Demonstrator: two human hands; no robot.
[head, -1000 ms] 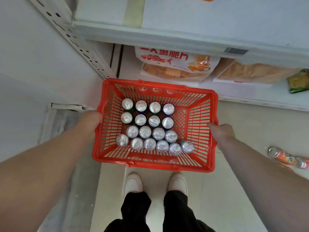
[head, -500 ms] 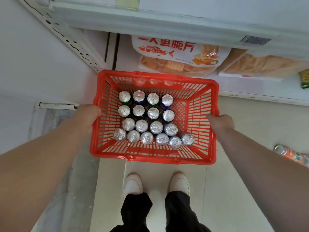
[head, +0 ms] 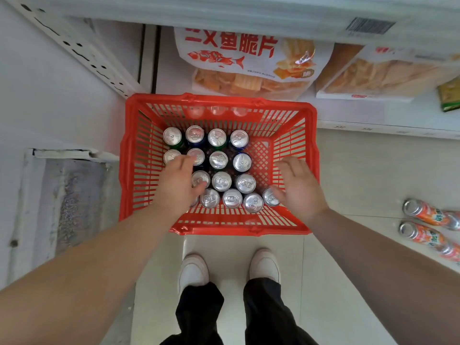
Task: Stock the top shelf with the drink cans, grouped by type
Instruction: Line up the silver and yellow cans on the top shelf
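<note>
A red basket (head: 219, 105) stands on the pale tiled floor (head: 348, 175), its far rim close under the edge of a low white shelf (head: 373, 120). Both hands are inside its opening. The left hand (head: 178, 183) reaches in over the near-left part of the basket, and between it and the left wall there is a strip of bare slatted bottom. The right hand (head: 300, 186) is over the near-right part, close to the right wall; ahead of it, toward the far-right corner, the basket floor is also bare.

The drink cans (head: 221, 181) stand upright in rows, tops up, filling the middle and left of the basket between the two hands and ahead of them. The left hand's fingers are spread and lie over the can tops in the left column; whether they have closed round any can I cannot tell, as the hand hides what is under it. The right hand is open, fingers splayed, its thumb side just beside the rightmost can (head: 270, 196) of the near row, and it holds nothing.

Well to the right of the right hand, two orange cans (head: 428, 227) lie on their sides on the floor. Beyond the basket, snack bags (head: 251, 63) lie on the low shelf. Behind the hands, two white shoes (head: 193, 272) stand just short of the basket's near rim.
</note>
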